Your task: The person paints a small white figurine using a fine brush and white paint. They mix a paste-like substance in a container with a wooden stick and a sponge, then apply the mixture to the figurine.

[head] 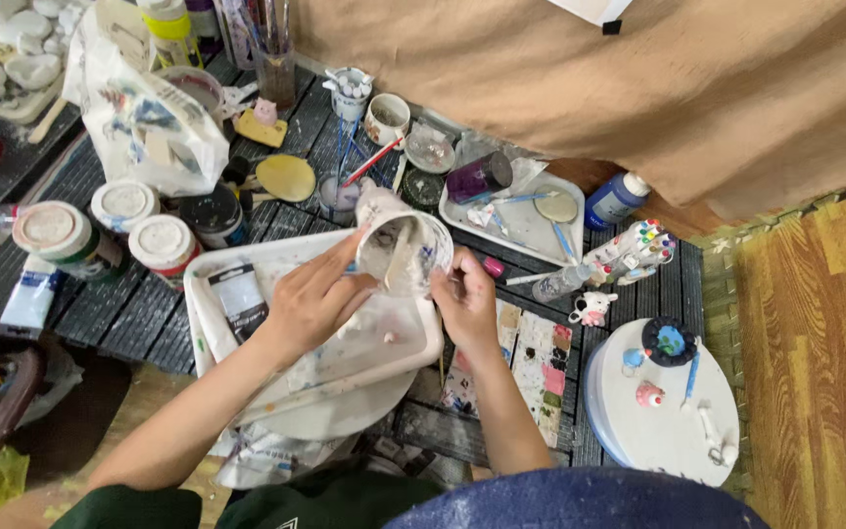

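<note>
I see my left hand (pixel 310 299) gripping a tilted white cup (pixel 401 250) above the white tray (pixel 208 269). My right hand (pixel 464 304) pinches a thin brush handle at the cup's rim, fingers closed.

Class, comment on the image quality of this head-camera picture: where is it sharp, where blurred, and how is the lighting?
Head view: even, soft light with faint shadows; the left hand, right hand and white cup are slightly motion-blurred; the paint jars read sharper; the wooden floor looks stretched near the edge.
</note>
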